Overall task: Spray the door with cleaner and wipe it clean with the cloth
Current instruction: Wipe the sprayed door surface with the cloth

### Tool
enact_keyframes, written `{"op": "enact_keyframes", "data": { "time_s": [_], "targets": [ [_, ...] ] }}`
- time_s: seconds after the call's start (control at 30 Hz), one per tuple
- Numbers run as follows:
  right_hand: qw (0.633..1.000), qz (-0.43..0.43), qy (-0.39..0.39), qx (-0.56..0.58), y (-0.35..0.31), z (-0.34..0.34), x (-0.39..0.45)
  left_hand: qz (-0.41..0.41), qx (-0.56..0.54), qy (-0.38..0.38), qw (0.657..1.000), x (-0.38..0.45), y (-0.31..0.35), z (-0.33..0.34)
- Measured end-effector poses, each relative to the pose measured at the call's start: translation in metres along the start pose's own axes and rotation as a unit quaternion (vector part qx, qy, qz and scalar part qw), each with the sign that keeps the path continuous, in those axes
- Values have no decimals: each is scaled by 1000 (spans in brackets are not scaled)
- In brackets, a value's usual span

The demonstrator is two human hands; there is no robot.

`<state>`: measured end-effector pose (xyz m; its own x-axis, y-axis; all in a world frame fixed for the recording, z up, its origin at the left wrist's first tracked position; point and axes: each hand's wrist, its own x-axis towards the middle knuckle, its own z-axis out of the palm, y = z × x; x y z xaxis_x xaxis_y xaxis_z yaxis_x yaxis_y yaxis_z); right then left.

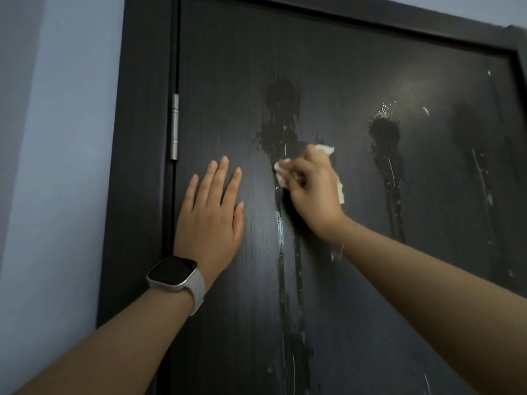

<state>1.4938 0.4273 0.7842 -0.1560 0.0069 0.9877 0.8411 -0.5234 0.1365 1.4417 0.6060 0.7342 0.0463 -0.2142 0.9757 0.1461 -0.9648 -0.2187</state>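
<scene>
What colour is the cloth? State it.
White, or a pale cream; the cloth is bunched in the right hand against the dark door. The head view shows it.

left hand (211,212) flat, fingers spread, right hand (312,189) curled closed, both arms raised

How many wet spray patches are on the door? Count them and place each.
3. One patch above the cloth in the right hand; a middle patch further right; a fainter patch near the right edge. More may lie outside the view.
</scene>
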Motion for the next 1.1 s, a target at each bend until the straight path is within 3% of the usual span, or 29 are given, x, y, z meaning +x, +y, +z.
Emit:
{"op": "enact_keyframes", "data": {
  "time_s": [0.1, 0.27, 0.47, 0.67, 0.83, 1.0, 1.1],
  "targets": [
    [997, -20, -69, 21, 4, -12, -6, 0, -1, 8, 1000, 0, 0, 0],
    [994, 97, 55, 10, 17, 4, 48, 0, -3, 7, 1000, -1, -1, 1],
    [995, -83, -33, -44, 2, -7, 15, 0, 0, 7, 1000, -1, -1, 0],
    [994, 77, 21, -79, 8, 5, 53, 1, -3, 8, 1000, -1, -2, 2],
    [988, -114, -43, -97, 5, -6, 29, 1, -1, 8, 1000, -1, -2, 1],
    [993, 26, 26, -113, 13, 2, 72, 5, -8, 11, 1000, -1, -2, 2],
    [997, -19, 31, -62, 2, 8, 43, 3, -5, 14, 1000, -1, -3, 3]
  ]
}}
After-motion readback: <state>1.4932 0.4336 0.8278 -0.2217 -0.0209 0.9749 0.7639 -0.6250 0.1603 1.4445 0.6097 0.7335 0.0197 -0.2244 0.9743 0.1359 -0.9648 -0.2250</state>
